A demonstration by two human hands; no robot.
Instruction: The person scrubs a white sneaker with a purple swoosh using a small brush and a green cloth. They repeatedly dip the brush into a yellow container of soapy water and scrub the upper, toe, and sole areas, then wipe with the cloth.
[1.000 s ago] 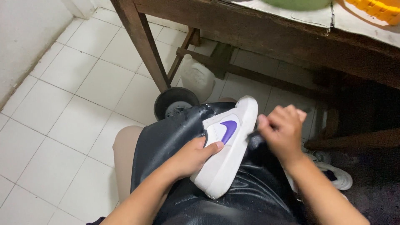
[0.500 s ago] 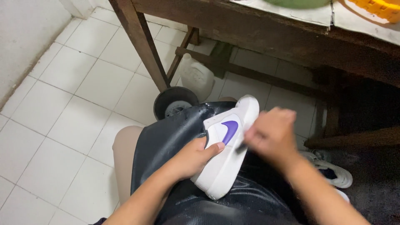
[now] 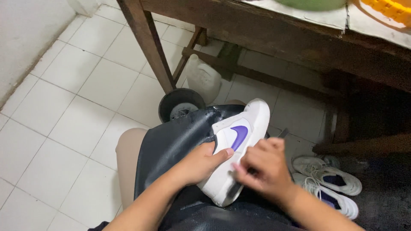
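A white sneaker (image 3: pixel 233 158) with a purple mark on its side lies across my lap on a shiny black apron (image 3: pixel 175 141), toe pointing away from me. My left hand (image 3: pixel 199 162) grips it from the left, thumb on the side panel. My right hand (image 3: pixel 262 169) is blurred and closed around a small dark tool whose kind I cannot make out. This hand presses against the shoe's right edge near the sole.
A wooden table leg (image 3: pixel 145 42) and crossbars stand just ahead. A black round pot (image 3: pixel 180 105) and a white plastic jug (image 3: pixel 204 79) sit on the white tiled floor (image 3: pixel 64 128). Two more white sneakers (image 3: pixel 327 182) lie at my right. A wall runs along the left.
My right hand has moved down and left along the shoe's right edge, from near the toe toward the middle. The left hand and shoe have stayed put.
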